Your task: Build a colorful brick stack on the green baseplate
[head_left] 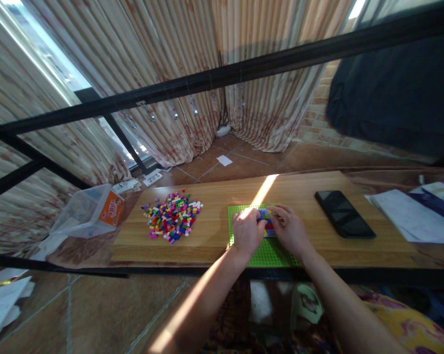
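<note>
A green studded baseplate (pixel 269 255) lies on the wooden board. On it stands a small stack of toy building bricks (pixel 269 229), with blue, red and yellow parts showing. My left hand (pixel 247 230) is closed against the left side of this stack, thumb towards the middle. From the right, my right hand (pixel 289 230) has its fingers curled in and pressed to the stack's top and right side, where a bit of yellow shows. The fingers cover much of the bricks, so I cannot make out each piece.
A pile of loose bricks (pixel 174 216) in many colours lies to the left on the wooden board (pixel 214 196). Beyond it is a clear plastic box (pixel 84 211) with an orange label. A black phone (pixel 344 214) and white papers (pixel 413 216) lie on the right.
</note>
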Motion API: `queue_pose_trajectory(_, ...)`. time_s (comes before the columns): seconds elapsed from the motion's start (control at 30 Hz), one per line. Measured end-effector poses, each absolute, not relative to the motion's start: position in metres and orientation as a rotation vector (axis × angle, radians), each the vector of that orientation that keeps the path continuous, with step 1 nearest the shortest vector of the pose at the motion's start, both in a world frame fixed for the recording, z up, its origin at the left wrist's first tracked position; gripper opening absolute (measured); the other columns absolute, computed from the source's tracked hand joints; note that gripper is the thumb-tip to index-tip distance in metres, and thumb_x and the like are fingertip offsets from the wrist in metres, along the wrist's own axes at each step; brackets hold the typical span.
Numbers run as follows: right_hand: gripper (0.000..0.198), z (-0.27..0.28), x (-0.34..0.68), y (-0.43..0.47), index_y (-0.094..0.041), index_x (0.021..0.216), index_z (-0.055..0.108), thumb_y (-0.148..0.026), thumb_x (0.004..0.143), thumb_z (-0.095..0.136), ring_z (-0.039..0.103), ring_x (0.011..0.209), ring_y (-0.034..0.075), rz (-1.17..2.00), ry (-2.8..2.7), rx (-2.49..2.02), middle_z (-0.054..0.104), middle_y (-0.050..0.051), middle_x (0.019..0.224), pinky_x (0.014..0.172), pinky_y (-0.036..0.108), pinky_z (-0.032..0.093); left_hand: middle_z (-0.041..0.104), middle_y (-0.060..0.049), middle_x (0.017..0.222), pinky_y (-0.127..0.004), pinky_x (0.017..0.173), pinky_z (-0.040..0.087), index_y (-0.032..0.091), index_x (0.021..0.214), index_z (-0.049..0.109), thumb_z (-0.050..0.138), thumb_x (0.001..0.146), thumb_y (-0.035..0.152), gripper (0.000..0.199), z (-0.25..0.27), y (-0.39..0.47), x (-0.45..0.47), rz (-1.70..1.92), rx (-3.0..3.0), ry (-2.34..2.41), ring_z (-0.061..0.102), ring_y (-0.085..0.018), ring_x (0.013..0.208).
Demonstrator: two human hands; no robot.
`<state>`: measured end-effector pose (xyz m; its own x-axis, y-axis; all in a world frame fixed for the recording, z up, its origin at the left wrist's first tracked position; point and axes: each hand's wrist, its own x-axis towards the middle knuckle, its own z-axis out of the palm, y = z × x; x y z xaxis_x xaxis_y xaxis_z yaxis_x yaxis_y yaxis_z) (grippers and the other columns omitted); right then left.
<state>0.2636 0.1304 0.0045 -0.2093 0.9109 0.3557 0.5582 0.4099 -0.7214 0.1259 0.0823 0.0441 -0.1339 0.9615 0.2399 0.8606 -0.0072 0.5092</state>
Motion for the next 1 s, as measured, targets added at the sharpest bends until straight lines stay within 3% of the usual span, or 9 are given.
queue_pose_trajectory(0.27, 0.034, 0.002, 0.26, 0.135, -0.019, 0.105, 0.069, -0.042, 0.087, 0.049, 0.062, 0.095, 0.022, 0.684, -1.803, -1.263, 0.063, 0.011, 0.11, 0.084, 0.041, 0.052, 0.066, -0.004, 0.094, -0.036, 0.091, 0.04, 0.021, 0.09, 0.063, 0.065, 0.081, 0.027, 0.011, 0.04, 0.075, 0.118, 0.947, 1.929, 2.022, 0.059, -0.02, 0.094)
queue_pose_trajectory(0.7, 0.04, 0.004, 0.247, 0.142, -0.019, 0.102, 0.069, -0.05, 0.081, 0.055, 0.062, 0.098, 0.027, 0.727, -1.802, -1.415, 0.068, 0.011, 0.104, 0.088, 0.046, 0.047, 0.065, -0.008, 0.114, -0.035, 0.095, 0.047, 0.019, 0.109, 0.063, 0.059, 0.082, 0.022, 0.028, 0.024, 0.101, 0.099, 1.087, 1.478, 1.914, 0.059, -0.021, 0.106)
queue_pose_trajectory(0.9, 0.036, 0.008, 0.246, 0.146, -0.021, 0.095, 0.072, -0.05, 0.076, 0.06, 0.063, 0.094, 0.026, 0.782, -1.774, -1.476, 0.07, 0.008, 0.1, 0.085, 0.043, 0.048, 0.07, -0.005, 0.102, -0.031, 0.079, 0.051, 0.018, 0.112, 0.064, 0.068, 0.071, 0.025, 0.042, 0.03, 0.11, 0.094, 0.93, 1.636, 1.609, 0.064, -0.02, 0.09)
queue_pose_trajectory(1.0, 0.039, 0.007, 0.247, 0.148, -0.02, 0.096, 0.073, -0.051, 0.073, 0.063, 0.063, 0.089, 0.025, 0.844, -1.742, -1.499, 0.071, 0.008, 0.097, 0.08, 0.04, 0.049, 0.071, -0.004, 0.095, -0.028, 0.071, 0.05, 0.018, 0.108, 0.066, 0.067, 0.071, 0.026, 0.038, 0.032, 0.111, 0.093, 0.899, 1.671, 1.577, 0.064, -0.019, 0.083)
